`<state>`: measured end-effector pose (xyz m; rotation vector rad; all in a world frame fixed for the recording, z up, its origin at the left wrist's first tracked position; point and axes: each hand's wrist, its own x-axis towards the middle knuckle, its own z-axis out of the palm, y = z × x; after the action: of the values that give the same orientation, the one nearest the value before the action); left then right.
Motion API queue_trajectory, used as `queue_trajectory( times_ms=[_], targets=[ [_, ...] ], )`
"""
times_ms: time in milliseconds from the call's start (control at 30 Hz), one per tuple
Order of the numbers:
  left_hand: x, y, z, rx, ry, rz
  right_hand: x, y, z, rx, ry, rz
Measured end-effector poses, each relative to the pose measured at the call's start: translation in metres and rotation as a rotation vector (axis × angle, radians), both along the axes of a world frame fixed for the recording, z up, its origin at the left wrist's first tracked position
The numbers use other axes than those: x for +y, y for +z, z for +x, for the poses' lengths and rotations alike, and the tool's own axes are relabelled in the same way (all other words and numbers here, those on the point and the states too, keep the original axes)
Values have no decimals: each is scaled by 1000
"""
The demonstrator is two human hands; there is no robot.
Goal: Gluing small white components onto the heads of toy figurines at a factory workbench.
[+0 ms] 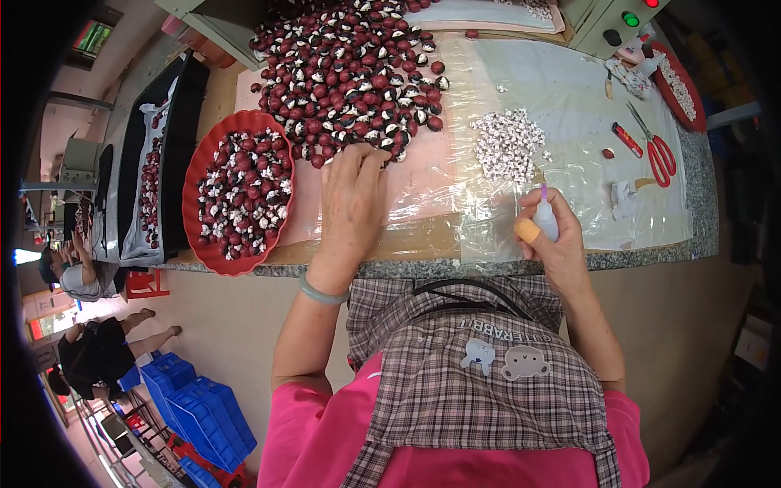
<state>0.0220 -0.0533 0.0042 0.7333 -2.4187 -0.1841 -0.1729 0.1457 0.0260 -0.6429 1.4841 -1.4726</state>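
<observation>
My left hand [354, 195] reaches to the near edge of a big pile of small round dark-red and black pieces with white parts [350, 89]. Its fingers are bent and drawn together at the pile; what they pinch, if anything, is hidden. In my right hand [565, 244] is a small white squeeze bottle [546, 218] with a purple nozzle pointing away from me. A yellow-orange cover sits on that thumb. Beyond the bottle lies a heap of small white pieces with dark marks [509, 145].
Left of my left hand stands a red scalloped bowl [198, 175] of mixed pieces, beside a black tray [181, 154]. Red-handled scissors [661, 159], a red-and-black tube [627, 139] and a red dish [687, 106] lie right. A grey-green machine [598, 24] stands behind. Two people are at far left.
</observation>
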Motion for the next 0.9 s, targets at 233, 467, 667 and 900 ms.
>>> queue_trajectory(
  times_ms=[233, 467, 667, 900],
  targets=[
    [-5, 2, -2, -65, -30, -80, 2, 0, -2, 4, 27, -30],
    [11, 19, -2, 132, -15, 55, 6, 1, -5, -54, 72, -185],
    [42, 25, 0, 573, -211, 1117, 3, 3, -7, 44, 72, -233],
    [63, 19, -6, 626, -313, 1573, 6, 8, -8, 16, -19, -262]
  ],
)
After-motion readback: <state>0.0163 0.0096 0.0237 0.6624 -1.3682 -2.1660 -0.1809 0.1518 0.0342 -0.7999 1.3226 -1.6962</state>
